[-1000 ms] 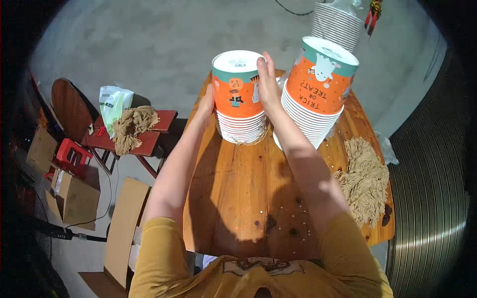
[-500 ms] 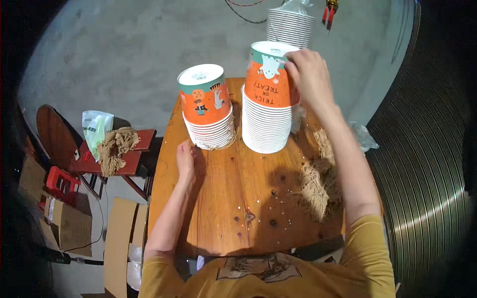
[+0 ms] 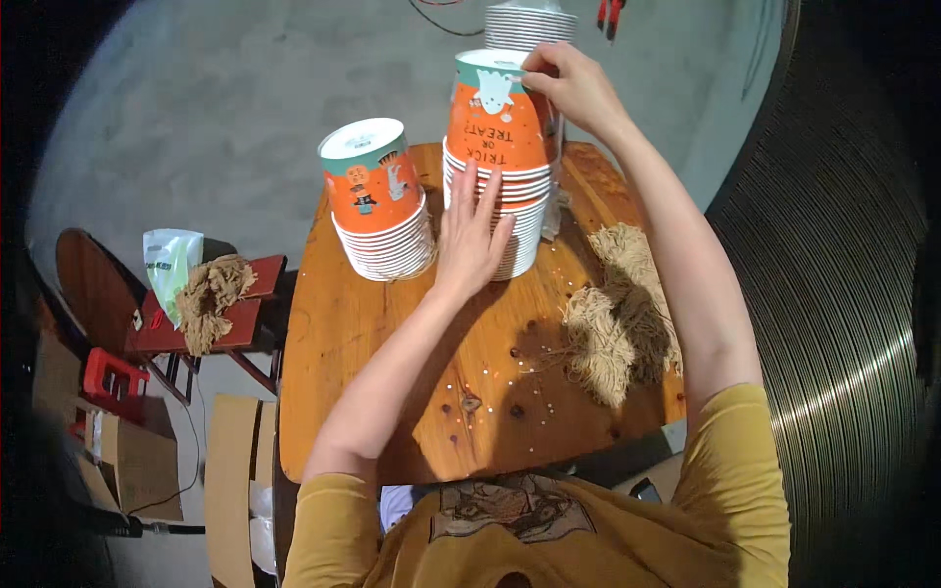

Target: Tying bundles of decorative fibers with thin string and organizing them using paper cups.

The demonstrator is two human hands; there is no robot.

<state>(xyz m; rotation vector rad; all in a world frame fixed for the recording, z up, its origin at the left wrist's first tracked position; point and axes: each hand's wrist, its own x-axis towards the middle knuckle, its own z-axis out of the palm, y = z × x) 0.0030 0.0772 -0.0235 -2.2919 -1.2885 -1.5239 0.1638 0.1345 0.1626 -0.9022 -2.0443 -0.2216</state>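
Observation:
Two stacks of upside-down orange paper buckets with white rims and green bands stand on the wooden table. At the taller stack [image 3: 498, 122], my right hand [image 3: 576, 90] pinches the base edge of the top bucket between thumb and fingers. My left hand [image 3: 470, 235] lies against the front of that stack's rims, fingers stretched out and spread. Orange shows between several upper rims, which sit farther apart than the lower ones. The shorter stack [image 3: 372, 186] stands to the left, untouched.
Tan string bundles [image 3: 618, 314] lie on the table's right side [image 3: 392, 392], with small white bits scattered nearby. Behind stands another white-rimmed stack [image 3: 529, 27]. A red bench [image 3: 245, 323] at left holds a bag and tan string. Cardboard boxes [image 3: 147, 465] sit below; ribbed coils [image 3: 833, 323] rise at right.
My left hand has moved from beside the shorter stack onto the taller one and spread its fingers. The taller stack's upper rims have come apart. My right hand keeps its pinch at the top.

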